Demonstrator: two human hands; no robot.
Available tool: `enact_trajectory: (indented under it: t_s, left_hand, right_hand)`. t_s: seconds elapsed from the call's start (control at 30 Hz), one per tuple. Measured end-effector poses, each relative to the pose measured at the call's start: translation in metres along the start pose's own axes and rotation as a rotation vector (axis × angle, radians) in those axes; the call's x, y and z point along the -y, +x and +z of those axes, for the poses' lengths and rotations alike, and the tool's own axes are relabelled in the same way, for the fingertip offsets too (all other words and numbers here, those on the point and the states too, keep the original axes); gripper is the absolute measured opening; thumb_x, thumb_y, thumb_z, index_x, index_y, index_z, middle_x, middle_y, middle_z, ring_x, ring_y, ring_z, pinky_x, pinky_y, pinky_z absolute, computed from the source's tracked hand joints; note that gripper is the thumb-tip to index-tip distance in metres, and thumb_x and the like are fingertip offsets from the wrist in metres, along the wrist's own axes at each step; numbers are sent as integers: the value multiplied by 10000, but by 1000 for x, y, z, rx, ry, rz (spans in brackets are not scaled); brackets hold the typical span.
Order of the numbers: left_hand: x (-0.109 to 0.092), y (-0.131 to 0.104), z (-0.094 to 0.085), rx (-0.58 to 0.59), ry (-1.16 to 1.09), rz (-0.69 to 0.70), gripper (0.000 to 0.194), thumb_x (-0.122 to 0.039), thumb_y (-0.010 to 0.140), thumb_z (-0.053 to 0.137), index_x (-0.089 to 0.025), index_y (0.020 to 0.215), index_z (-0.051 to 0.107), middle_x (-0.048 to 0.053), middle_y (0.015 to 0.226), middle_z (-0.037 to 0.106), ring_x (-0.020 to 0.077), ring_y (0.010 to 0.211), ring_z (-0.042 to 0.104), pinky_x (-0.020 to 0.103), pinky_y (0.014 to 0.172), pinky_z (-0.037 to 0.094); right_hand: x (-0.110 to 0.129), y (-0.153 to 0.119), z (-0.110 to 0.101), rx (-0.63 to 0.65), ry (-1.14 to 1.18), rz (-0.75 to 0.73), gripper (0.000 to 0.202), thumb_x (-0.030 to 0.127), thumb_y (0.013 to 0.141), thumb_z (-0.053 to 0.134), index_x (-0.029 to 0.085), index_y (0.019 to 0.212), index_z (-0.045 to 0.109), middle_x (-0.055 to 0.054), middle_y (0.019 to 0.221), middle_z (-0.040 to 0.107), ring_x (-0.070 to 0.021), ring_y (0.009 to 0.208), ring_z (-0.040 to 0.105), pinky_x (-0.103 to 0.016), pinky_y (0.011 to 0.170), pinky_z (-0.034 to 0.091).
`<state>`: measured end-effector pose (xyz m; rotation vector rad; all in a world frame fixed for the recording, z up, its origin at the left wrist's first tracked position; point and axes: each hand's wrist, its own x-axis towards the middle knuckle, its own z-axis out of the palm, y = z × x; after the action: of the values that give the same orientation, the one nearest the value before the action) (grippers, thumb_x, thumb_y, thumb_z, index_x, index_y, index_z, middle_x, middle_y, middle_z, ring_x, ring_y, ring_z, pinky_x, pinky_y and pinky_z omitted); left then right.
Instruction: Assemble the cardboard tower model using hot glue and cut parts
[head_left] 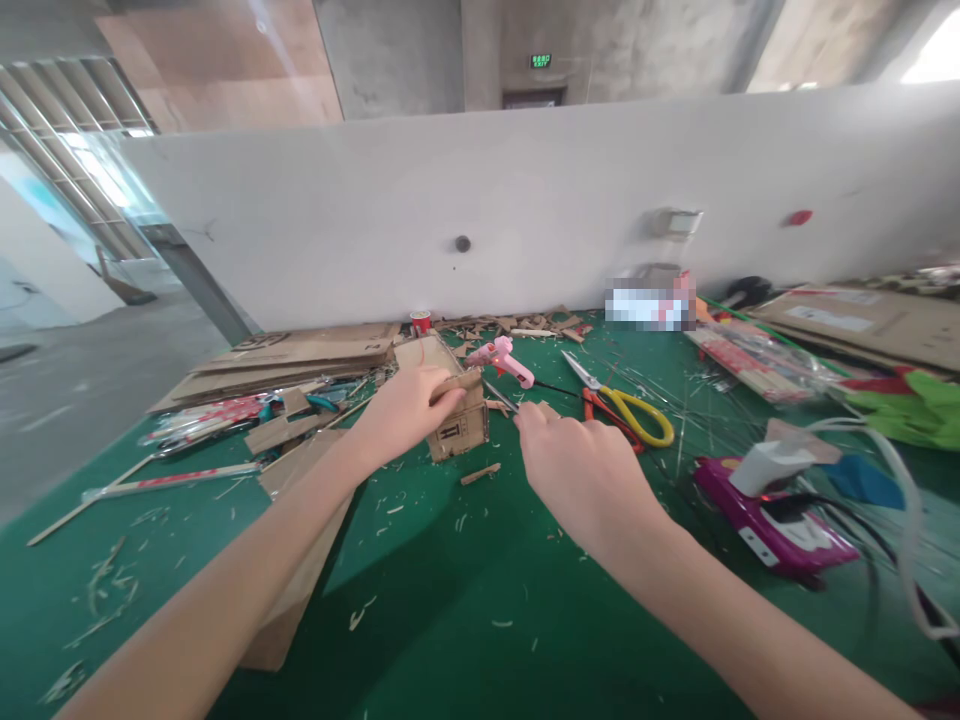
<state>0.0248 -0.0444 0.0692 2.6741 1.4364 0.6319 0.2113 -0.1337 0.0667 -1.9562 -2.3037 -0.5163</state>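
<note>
My left hand (412,412) is closed on a small cardboard box (461,425), with the thumb across its top edge. Printed arrows show on the side of the box that faces me. To its right, my right hand (574,465) is closed around a thin pointed metal tool (501,396). Its tip points toward the box; the grip is hidden in the fist, and I cannot tell whether the tip touches the cardboard. Just beyond the hands lies a pink hot glue gun (506,360). Two pairs of scissors, one yellow-handled (645,415) and one orange-handled (600,410), rest beside my right hand.
Flat cardboard sheets (300,350) are stacked at the back left. A magenta power strip (772,530) with a plugged-in white adapter and cables sits on the right. A red paper cup (421,322) stands by the white partition (375,220). Scraps litter the green tabletop (450,600).
</note>
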Motion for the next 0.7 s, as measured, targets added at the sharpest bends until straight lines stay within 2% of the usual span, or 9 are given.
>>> enact_trajectory:
  t_s: [0.2, 0.43, 0.7]
  left_hand:
    - [-2, 1, 0, -1, -11, 0, 316, -310, 897, 430, -197, 615, 343, 11, 634, 499, 147, 570, 447, 281, 533, 262]
    - [-1, 0, 2, 0, 19, 2, 286, -307, 897, 429, -197, 640, 366, 18, 657, 507, 161, 601, 463, 282, 549, 274]
    - [0, 0, 2, 12, 20, 21, 297, -323, 902, 419, -197, 637, 371, 12, 638, 511, 157, 586, 475, 283, 529, 279]
  right_hand:
    - [0, -4, -6, 68, 17, -11, 244, 4, 818, 415, 122, 942, 588, -63, 615, 637, -201, 562, 664, -244, 439, 229]
    - [4, -4, -9, 86, 23, -38, 305, -49, 796, 372, 120, 934, 586, -80, 712, 668, -204, 582, 667, -257, 438, 226]
    - [4, -4, -11, 63, 31, -25, 282, -59, 787, 378, 125, 886, 567, -63, 666, 636, -200, 568, 652, -253, 430, 191]
